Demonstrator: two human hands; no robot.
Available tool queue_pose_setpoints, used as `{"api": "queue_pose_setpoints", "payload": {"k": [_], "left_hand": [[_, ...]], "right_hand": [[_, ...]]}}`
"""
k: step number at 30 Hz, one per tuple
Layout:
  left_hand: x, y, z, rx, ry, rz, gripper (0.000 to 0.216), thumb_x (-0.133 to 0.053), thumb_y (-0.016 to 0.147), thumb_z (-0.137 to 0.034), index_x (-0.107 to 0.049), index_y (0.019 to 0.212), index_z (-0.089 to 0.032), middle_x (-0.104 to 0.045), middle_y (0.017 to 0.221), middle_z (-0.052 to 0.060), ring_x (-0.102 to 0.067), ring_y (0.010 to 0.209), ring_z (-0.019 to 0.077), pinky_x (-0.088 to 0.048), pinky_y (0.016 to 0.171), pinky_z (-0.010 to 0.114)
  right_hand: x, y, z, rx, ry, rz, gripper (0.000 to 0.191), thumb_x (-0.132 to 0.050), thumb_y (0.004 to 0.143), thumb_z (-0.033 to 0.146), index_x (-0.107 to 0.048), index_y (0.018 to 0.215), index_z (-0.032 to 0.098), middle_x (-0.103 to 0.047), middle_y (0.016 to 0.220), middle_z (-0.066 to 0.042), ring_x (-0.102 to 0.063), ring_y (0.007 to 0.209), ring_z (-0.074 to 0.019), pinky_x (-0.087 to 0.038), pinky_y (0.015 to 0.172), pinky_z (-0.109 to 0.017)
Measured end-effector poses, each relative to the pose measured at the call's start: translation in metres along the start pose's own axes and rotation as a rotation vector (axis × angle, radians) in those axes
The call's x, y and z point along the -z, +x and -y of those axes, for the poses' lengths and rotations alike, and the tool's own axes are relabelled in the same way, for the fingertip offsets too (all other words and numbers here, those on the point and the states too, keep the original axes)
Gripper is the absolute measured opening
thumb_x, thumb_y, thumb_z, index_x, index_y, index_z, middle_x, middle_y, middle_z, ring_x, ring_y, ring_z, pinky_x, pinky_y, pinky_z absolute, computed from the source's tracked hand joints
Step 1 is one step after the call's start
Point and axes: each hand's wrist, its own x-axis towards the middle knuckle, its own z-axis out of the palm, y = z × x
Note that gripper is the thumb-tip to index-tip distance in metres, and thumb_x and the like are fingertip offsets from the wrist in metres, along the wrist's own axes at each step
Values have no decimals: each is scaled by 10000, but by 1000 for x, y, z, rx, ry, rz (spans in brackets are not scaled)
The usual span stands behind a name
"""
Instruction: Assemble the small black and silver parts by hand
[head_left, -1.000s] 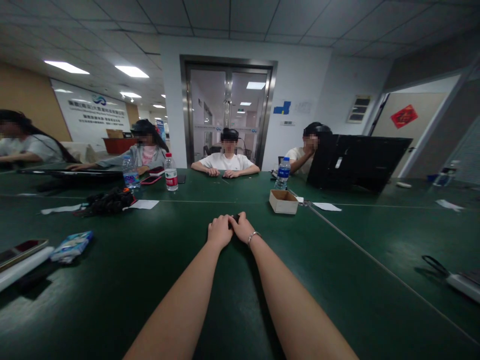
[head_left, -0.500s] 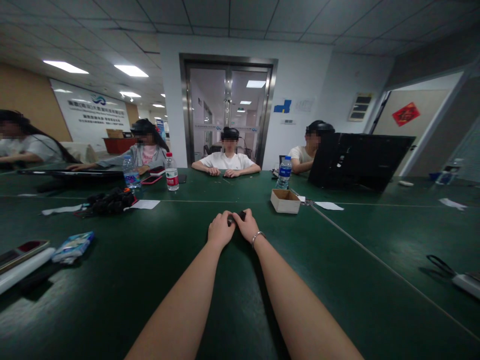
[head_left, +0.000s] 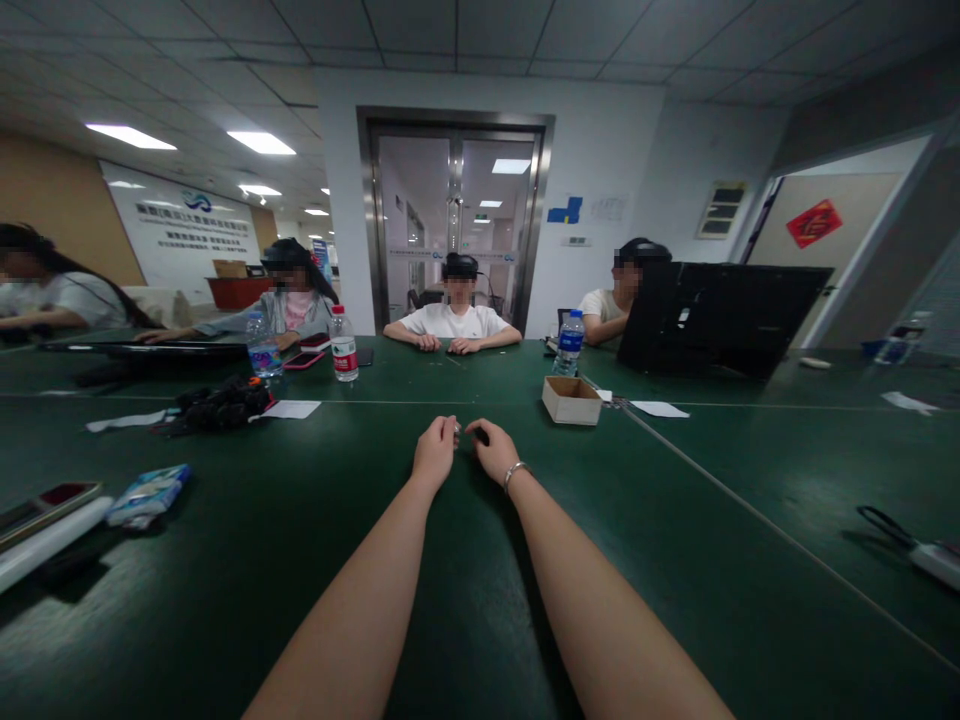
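Both my forearms reach out over the dark green table (head_left: 675, 520). My left hand (head_left: 435, 452) rests on the table with its fingers curled and pinched on a tiny pale piece at the fingertips. My right hand (head_left: 495, 450), with a bracelet at the wrist, lies just to its right, fingers curled round a small dark object that I cannot name. A narrow gap separates the two hands. A small open cardboard box (head_left: 571, 400) stands behind and to the right of them.
Several people sit around the far side. A laptop (head_left: 720, 320) stands at the right, water bottles (head_left: 343, 345) and a black bundle (head_left: 217, 405) at the left. A blue packet (head_left: 146, 493) and a phone (head_left: 45, 500) lie near left, scissors (head_left: 885, 522) near right.
My hands were pressed together on the small dark object; now they have drawn slightly apart, the left one pinching a tiny pale piece. The view has shifted a little.
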Motion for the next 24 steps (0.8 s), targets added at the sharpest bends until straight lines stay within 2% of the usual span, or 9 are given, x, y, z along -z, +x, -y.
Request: {"api": "queue_pose_setpoints", "payload": {"k": [3,8,11,15,20,24], "left_hand": [[-3,3,4,-35,-93,-28,292,-393,851,-441,-561,882,-204,-631,815,32,-589,703,137,-440,654,252],[-2,3,6,-38,-180,-32,240,-461,829,-391,-566,930,-200,-639,862,49,-603,762,149,-458,689,266],[-3,3,4,-45,-238,-18,223,-507,806,-368,-573,925,-191,-648,869,53,-612,794,156,-467,717,274],[-4,2,2,-94,-245,19,201,-549,782,-335,-596,905,-184,-653,873,53,-616,807,157,-468,732,268],[-1,0,-1,-74,-185,16,207,-494,812,-339,-605,913,-197,-649,901,50,-613,805,162,-469,690,268],[0,2,2,-52,-176,4,221,-498,810,-351,-605,930,-200,-649,920,53,-614,813,166,-471,709,285]], "right_hand": [[-1,-1,4,-5,-67,33,283,-472,723,74,-596,937,209,-583,934,-38,-540,912,-165,-404,842,-304],[-2,-1,7,-26,-95,77,250,-436,811,221,-549,1033,199,-550,1038,-75,-511,1006,-190,-374,873,-322],[-2,-1,6,-40,-51,60,261,-406,833,232,-492,1076,194,-566,1028,-72,-539,943,-174,-386,832,-313],[-1,-1,5,-92,4,29,235,-420,834,299,-465,1046,207,-591,846,-31,-558,724,-164,-410,699,-306],[-1,-1,1,-25,116,-26,224,-490,792,428,-543,882,230,-593,799,6,-551,738,-160,-414,677,-278],[-2,1,-2,-9,142,-7,243,-458,811,431,-577,909,243,-610,801,12,-559,746,-157,-427,673,-271]]}}
